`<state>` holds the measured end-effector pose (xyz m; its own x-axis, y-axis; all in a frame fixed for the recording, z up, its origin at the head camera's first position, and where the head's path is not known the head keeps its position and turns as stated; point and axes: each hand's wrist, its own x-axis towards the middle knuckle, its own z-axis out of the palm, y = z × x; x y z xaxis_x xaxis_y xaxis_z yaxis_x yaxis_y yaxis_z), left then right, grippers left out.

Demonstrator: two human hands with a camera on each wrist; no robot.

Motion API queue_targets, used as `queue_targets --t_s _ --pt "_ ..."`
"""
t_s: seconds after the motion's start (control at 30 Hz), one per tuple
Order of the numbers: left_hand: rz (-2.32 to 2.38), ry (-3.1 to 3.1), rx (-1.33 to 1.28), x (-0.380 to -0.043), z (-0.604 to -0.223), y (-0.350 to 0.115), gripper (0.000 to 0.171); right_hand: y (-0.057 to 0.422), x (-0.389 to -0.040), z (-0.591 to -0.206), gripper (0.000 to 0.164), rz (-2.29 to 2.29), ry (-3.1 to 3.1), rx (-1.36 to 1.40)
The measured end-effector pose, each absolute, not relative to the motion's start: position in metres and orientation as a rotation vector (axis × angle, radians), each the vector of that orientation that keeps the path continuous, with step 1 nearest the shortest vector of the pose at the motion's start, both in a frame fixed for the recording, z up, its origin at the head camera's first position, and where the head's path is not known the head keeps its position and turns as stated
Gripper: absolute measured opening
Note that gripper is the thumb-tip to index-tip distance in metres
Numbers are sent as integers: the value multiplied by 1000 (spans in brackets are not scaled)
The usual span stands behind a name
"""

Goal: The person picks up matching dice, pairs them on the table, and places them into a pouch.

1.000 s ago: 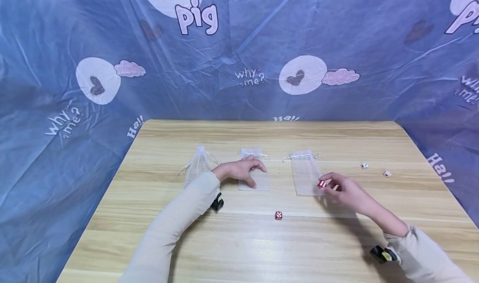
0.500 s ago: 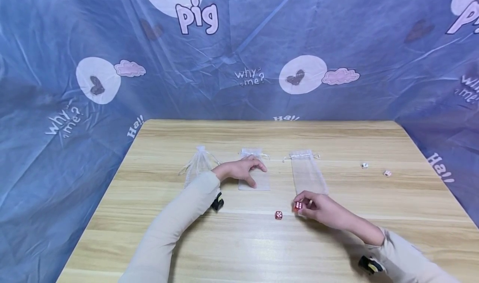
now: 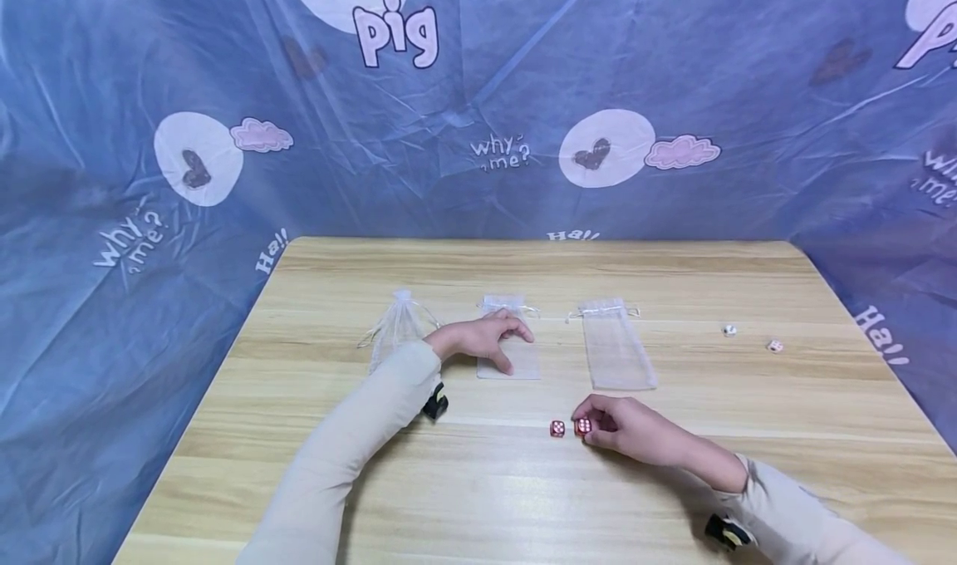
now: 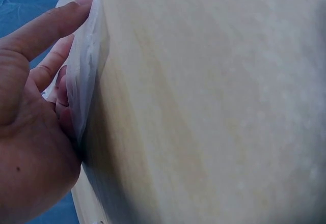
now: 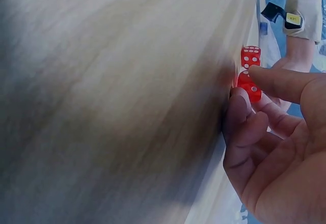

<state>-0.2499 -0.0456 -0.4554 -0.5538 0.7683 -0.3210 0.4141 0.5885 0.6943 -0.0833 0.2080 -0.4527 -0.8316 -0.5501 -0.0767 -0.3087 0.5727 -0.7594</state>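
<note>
My left hand (image 3: 482,339) rests on the middle white mesh drawstring bag (image 3: 527,368), its fingers spread and loosely bent. In the left wrist view the bag's sheer cloth (image 4: 86,66) lies against those fingers. With thumb and fingers, my right hand (image 3: 639,430) pinches a red die (image 3: 583,427) low at the table's centre. Just left of it sits a second red die (image 3: 557,429), a small gap apart in the head view. The right wrist view has the held die (image 5: 249,90) partly behind a fingertip, with the other die (image 5: 250,56) beyond.
Another mesh bag (image 3: 616,357) lies flat to the right, and a gathered one (image 3: 396,332) stands at the left, partly behind my forearm. Two white dice (image 3: 729,331) lie apart on the right of the wooden table (image 3: 344,266). Blue printed cloth (image 3: 478,75) hangs behind.
My right hand has carried the red die left and nearer to me, from beside the right bag to beside the other red die. The left hand stays on the middle bag.
</note>
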Motion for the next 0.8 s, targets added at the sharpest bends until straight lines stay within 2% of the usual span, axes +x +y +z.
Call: queue_targets --t_s 0.47,0.8 --pt "755 2210 910 -248 -456 -46 60 210 -84 -449 25 -1154 2475 -725" --pt "846 2218 879 -249 -453 -44 49 205 -103 -429 26 -1185 2464 -712"
